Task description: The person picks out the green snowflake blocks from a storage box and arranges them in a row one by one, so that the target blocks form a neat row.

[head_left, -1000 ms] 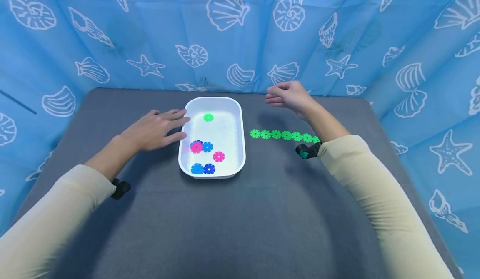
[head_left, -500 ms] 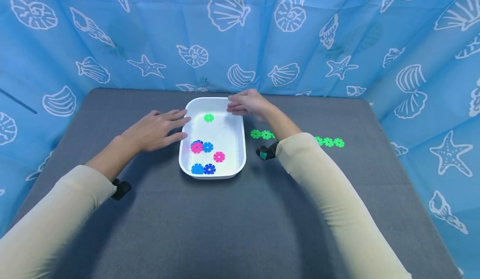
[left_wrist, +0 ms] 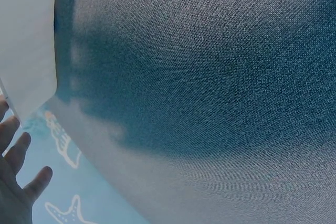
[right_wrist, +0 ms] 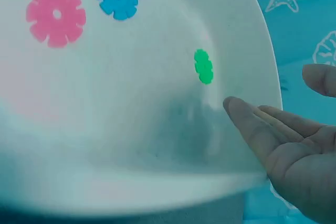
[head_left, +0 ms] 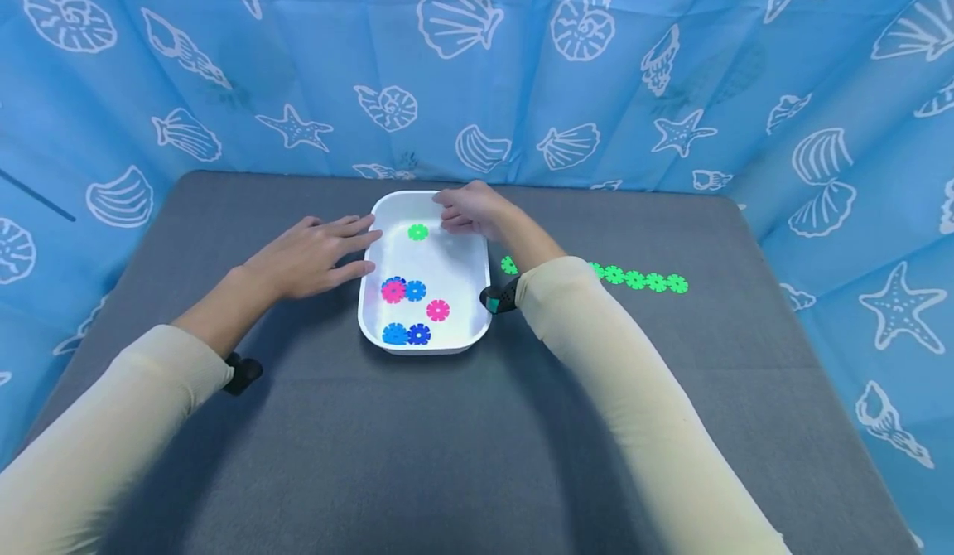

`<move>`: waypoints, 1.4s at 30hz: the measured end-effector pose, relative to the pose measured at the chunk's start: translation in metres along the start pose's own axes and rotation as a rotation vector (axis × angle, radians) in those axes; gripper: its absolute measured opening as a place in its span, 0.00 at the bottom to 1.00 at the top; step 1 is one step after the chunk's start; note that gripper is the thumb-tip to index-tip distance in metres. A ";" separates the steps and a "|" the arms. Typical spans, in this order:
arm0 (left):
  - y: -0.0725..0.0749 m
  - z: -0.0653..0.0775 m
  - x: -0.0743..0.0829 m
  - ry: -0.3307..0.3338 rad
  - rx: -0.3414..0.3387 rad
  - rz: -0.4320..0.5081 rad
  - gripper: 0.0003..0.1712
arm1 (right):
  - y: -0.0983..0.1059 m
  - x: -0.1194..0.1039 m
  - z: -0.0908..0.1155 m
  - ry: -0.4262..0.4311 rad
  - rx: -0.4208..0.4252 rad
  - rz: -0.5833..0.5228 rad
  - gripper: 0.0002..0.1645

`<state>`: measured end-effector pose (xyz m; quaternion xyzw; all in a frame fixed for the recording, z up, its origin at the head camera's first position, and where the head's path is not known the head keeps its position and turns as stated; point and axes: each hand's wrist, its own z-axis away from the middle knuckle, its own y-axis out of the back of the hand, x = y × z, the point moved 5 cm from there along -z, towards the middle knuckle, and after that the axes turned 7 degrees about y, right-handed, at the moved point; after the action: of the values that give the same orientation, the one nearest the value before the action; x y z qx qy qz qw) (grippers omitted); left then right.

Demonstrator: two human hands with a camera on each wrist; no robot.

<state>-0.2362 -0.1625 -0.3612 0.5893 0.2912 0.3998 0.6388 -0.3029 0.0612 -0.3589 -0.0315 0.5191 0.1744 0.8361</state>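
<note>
My left hand [head_left: 309, 258] rests with spread fingers at the left rim of a white plastic tub [head_left: 480, 323]. Over the tub's far right part hovers my right hand [head_left: 477, 209], its thumb apart from the fingers and nothing between them. Close by the right fingertips, a green notched disc [right_wrist: 203, 66] leans near the far wall inside the tub. Nearer the front lie a pink disc [head_left: 438, 311], another pink disc [head_left: 392, 291] overlapping blue ones, a light blue disc [head_left: 395, 334] and a dark blue disc [head_left: 419, 335].
A row of several green discs [head_left: 635, 280] lies on the grey table [head_left: 417, 447] right of the tub, partly hidden by my right forearm. A blue curtain [head_left: 514, 58] with white shell prints hangs behind and at the sides.
My right hand has moved left, from above the green row to over the tub near the loose green disc. My left hand has stayed at the tub's left rim.
</note>
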 end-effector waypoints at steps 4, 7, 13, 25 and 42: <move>0.001 -0.001 0.001 -0.004 0.003 -0.002 0.37 | -0.006 0.002 -0.003 -0.016 0.003 -0.003 0.31; 0.000 -0.002 0.001 -0.006 0.004 -0.001 0.37 | -0.011 0.004 -0.005 -0.019 0.008 0.005 0.32; -0.001 -0.004 0.002 -0.009 -0.002 0.007 0.37 | -0.017 0.011 -0.009 -0.042 0.013 0.007 0.32; -0.001 -0.004 0.000 -0.010 -0.002 0.009 0.37 | -0.032 0.019 -0.017 -0.026 -0.026 -0.014 0.29; 0.000 -0.003 -0.001 -0.002 0.003 0.005 0.37 | -0.060 0.023 -0.018 -0.007 -0.185 -0.087 0.26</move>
<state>-0.2390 -0.1614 -0.3612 0.5915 0.2896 0.4005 0.6371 -0.2896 0.0071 -0.3945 -0.1302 0.4962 0.1853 0.8382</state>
